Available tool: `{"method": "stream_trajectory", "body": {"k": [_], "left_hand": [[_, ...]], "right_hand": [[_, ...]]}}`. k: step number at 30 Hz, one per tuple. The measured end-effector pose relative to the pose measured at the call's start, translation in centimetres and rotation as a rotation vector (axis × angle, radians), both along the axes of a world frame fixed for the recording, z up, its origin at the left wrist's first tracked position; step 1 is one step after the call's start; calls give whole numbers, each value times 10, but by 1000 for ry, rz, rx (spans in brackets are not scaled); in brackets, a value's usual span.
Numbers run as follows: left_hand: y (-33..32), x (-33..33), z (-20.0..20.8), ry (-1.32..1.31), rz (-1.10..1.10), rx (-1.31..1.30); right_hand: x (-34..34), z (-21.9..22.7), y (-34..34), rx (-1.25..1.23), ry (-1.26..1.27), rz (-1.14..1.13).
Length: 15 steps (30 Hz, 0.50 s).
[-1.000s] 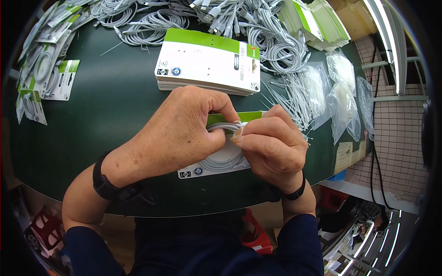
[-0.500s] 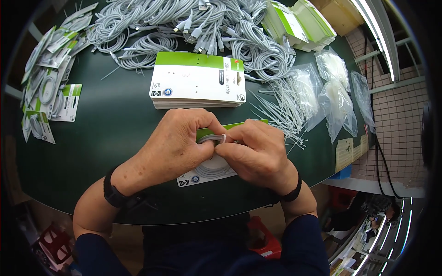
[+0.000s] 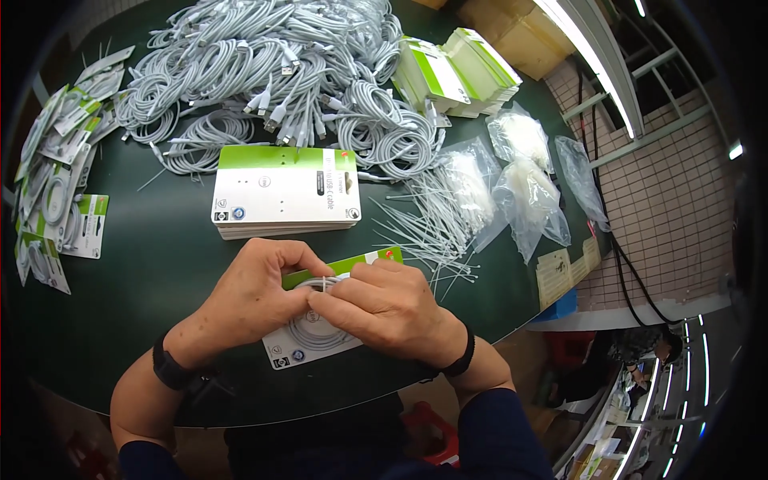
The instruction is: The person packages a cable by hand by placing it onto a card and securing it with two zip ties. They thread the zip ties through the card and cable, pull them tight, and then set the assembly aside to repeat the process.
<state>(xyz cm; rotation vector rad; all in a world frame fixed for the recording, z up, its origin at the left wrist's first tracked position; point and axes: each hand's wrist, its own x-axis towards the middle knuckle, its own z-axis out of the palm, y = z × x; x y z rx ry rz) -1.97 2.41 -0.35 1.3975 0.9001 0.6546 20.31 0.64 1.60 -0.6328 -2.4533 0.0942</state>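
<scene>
A green and white cardboard card [image 3: 364,261] lies near the table's front edge, tilted, with a coiled white cable [image 3: 298,334] on its face. My left hand [image 3: 254,282] is closed, thumb and forefinger pinching the upper part of the coil. Close against it, my right hand [image 3: 394,310] has its fingers curled in a pinch at a thin white cable tie [image 3: 324,284] that loops round the coil. The fingers hide the tie's tail and part of the cable.
Beyond my hands stands a stack of cards [image 3: 276,188]. A large heap of coiled cables [image 3: 256,72] fills the back. Loose cable ties [image 3: 428,220] and plastic bags [image 3: 528,196] lie at right. Finished-looking cards with cables [image 3: 64,192] pile up at left; more card stacks [image 3: 460,72] stand at the back right.
The whole scene has shifted down and left in the picture as the view moved. Both hands stay together at the coil, and the tie now stands upright between the fingertips.
</scene>
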Motion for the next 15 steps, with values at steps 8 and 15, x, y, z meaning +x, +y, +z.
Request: {"method": "stream_trajectory", "body": {"k": [8,15], "left_hand": [[1,-1,10,59,67,219],[-5,4,31,1,63,290]], "right_hand": [[29,11,16,-252,453,-116],[58,2,47,-911,871,-346]]}}
